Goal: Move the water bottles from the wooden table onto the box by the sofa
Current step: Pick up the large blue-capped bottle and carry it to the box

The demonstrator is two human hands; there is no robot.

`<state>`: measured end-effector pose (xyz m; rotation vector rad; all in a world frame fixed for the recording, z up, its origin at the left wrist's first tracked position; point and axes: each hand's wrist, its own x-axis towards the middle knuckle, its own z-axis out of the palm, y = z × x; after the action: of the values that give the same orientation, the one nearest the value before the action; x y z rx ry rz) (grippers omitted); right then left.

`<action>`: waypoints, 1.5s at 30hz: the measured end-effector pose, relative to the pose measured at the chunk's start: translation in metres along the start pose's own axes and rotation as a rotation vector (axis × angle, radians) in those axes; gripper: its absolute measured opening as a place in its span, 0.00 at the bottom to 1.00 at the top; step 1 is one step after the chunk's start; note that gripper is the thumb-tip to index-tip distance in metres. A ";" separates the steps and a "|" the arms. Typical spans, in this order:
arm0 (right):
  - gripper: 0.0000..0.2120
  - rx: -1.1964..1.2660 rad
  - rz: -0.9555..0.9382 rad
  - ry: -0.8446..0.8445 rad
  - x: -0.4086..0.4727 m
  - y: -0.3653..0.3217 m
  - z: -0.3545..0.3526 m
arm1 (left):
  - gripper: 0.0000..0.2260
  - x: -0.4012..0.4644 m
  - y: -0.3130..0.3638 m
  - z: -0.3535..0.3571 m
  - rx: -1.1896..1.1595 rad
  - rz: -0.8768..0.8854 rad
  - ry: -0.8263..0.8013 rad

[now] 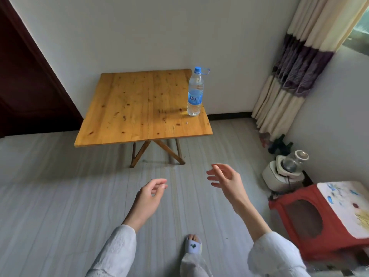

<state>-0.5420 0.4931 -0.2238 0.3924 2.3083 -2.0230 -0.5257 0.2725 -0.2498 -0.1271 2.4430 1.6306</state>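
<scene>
Views: one. Head camera, wide-angle, worn by a standing person, pitched forward and down.

Facing: toward a white wall, with the table (142, 105) in the middle distance at upper centre, seen from above and in front so its whole top shows.

Near field: left hand (148, 196) and right hand (226, 179) at lower centre, close to the lens; sleeves and one foot (192, 243) at the bottom edge.

Edges: dark door (26, 76) at left, curtain (295, 62) at upper right, red stool (327, 218) at lower right; straight lines bend toward the borders.

Shared coverage: not applicable, single view.
</scene>
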 end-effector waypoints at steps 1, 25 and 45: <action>0.07 0.007 -0.008 0.006 0.025 -0.009 -0.004 | 0.08 0.024 0.010 0.000 0.005 0.003 -0.002; 0.18 -0.208 0.205 0.053 0.452 -0.031 0.017 | 0.19 0.487 0.062 0.021 -0.003 -0.118 -0.238; 0.26 0.003 0.155 -0.017 0.613 -0.035 0.051 | 0.41 0.691 0.089 0.046 -0.147 -0.017 -0.519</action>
<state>-1.1493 0.5361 -0.3203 0.5339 2.1910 -1.9494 -1.2113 0.3775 -0.3343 0.2268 1.9292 1.5901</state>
